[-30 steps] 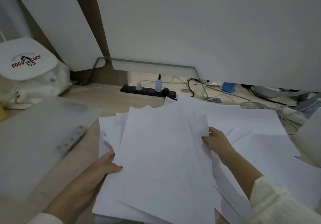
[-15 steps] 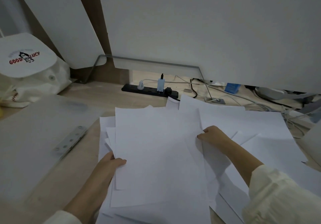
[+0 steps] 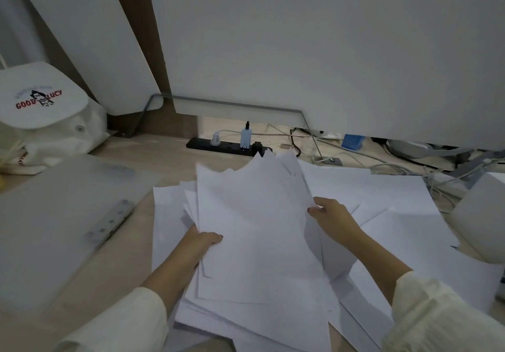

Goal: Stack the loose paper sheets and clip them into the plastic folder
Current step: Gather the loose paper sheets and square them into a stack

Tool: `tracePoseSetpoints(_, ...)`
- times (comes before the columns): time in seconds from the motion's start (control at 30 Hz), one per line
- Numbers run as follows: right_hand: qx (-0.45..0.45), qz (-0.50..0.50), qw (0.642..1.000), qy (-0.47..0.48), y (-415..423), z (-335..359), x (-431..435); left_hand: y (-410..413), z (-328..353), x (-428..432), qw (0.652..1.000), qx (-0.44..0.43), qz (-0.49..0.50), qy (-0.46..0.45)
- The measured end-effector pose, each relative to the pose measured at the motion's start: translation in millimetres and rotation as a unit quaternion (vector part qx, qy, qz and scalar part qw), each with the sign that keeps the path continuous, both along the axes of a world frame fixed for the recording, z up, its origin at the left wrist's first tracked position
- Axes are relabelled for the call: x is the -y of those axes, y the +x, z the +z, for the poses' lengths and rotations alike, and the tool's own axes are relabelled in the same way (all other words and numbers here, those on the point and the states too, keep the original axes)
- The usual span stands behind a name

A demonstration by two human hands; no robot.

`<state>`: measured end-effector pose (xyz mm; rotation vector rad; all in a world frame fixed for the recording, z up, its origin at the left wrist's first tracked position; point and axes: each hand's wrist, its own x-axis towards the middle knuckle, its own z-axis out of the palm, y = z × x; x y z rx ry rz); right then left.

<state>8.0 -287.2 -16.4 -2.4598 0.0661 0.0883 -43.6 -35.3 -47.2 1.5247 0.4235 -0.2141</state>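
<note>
Just beside the plastic folder (image 3: 54,215), the left hand (image 3: 200,242) and right hand (image 3: 332,216) are pinching opposite side edges of the paper sheets (image 3: 254,228), which are likely handling as light, floppy and slippery, so gripping both edges seems wisest.

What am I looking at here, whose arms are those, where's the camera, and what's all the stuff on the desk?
No machine here: a person wears a wide-angle camera on the head, looking down at their own arms on a light wooden desk. The left hand and right hand grip the two sides of a gathered bundle of white paper sheets. More loose white sheets lie spread underneath and to the right. Left of the papers lies a frosted translucent plastic folder, open, with its metal clip bar showing. Behind are a cream fabric bag printed GOOD LUCY and a black power strip with plugs and cables.
</note>
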Motion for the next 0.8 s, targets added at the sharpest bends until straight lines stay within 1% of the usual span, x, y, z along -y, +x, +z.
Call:
tracePoseSetpoints(0.07, -0.014, -0.029, 0.995, 0.097, -4.7, 10.7, 6.8, -4.5, 5.2, 1.5, 0.999, -0.029, -0.025, -0.027)
tracePoseSetpoints(0.13, -0.058, -0.049, 0.976, 0.203, -11.4, 20.0, 15.5, -10.0, 10.2, -0.7, 0.993, -0.056, -0.072, -0.074)
tracePoseSetpoints(0.2, -0.123, -0.059, 0.951, 0.278, -16.9, 23.2, 25.4, -6.8, 10.2, -4.5, 0.992, -0.078, -0.077, -0.057)
tracePoseSetpoints(0.27, -0.183, -0.056, 0.935, 0.298, -24.1, 17.8, 35.5, -2.3, 9.9, -1.6, 0.994, -0.086, -0.067, -0.010)
tracePoseSetpoints(0.37, -0.266, -0.002, 0.928, 0.261, -38.4, 2.7, 33.6, -8.2, 5.2, 1.0, 0.994, -0.079, -0.072, -0.003)
tracePoseSetpoints(0.43, -0.286, 0.027, 0.911, 0.296, -45.9, -4.6, 27.4, -7.6, -0.1, 2.4, 0.995, -0.087, -0.056, 0.003)
tracePoseSetpoints(0.47, -0.290, 0.036, 0.900, 0.324, -49.1, -6.0, 24.9, -7.6, -1.1, 1.9, 0.994, -0.093, -0.059, -0.001)
tracePoseSetpoints(0.53, -0.291, 0.052, 0.884, 0.362, -55.6, -3.5, 20.6, -13.8, -1.0, -3.5, 0.995, -0.077, -0.060, -0.009)
tracePoseSetpoints(0.57, -0.284, 0.065, 0.885, 0.363, -58.1, -1.9, 19.6, -17.8, 2.7, -5.2, 0.996, -0.067, -0.051, -0.026)
tracePoseSetpoints(0.63, -0.258, 0.081, 0.898, 0.348, -61.6, 4.6, 17.6, -24.1, 14.1, -10.4, 0.997, -0.033, -0.035, -0.054)
tracePoseSetpoints(0.7, -0.225, 0.078, 0.906, 0.350, -60.5, 14.1, 17.0, -26.6, 31.9, -13.5, 0.998, 0.031, -0.019, -0.055)
tracePoseSetpoints(0.73, -0.207, 0.077, 0.906, 0.360, -59.5, 21.1, 16.2, -28.5, 43.6, -14.7, 0.995, 0.078, -0.013, -0.054)
tracePoseSetpoints(0.8, -0.169, 0.081, 0.903, 0.386, -56.5, 37.7, 15.6, -30.5, 64.9, -19.5, 0.985, 0.158, -0.032, -0.058)
